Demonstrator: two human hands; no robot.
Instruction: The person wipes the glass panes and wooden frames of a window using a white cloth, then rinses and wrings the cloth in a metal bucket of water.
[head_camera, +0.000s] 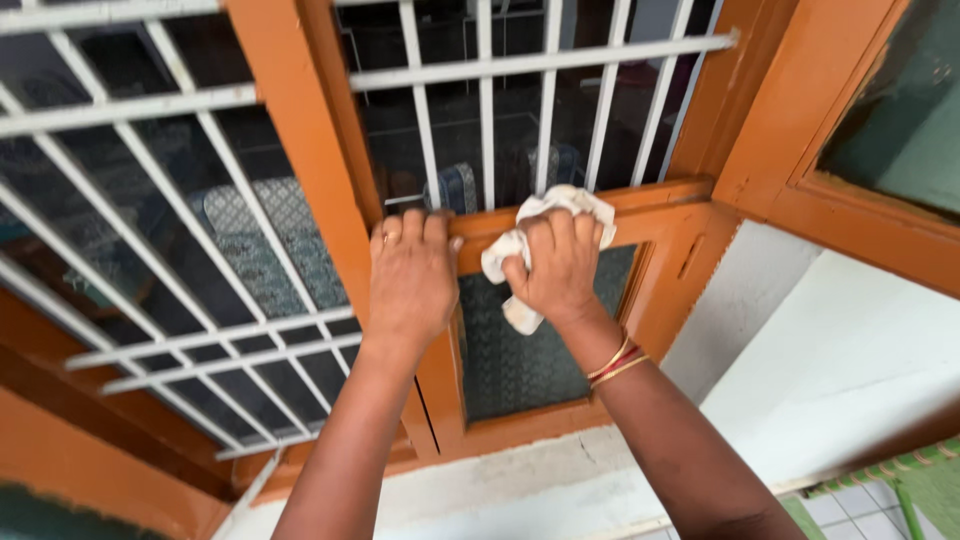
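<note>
Right hand (560, 265) clutches a white cloth (545, 215) on the orange window frame (300, 130); left hand (412, 275) grips that frame beside white bars (487, 100).

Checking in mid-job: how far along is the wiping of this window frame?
In hand: the right hand presses a white cloth on the orange wooden rail, while the left hand grips the frame post. Done: cannot tell; no wiped patch stands out. Left: possibly the white grille bars.

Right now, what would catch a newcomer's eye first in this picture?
Probably the bright orange window frame with its white metal bars, filling the upper half. At its middle, the right hand presses a crumpled white cloth against the frame's crossbar, while the left hand grips the frame just beside it.
</note>
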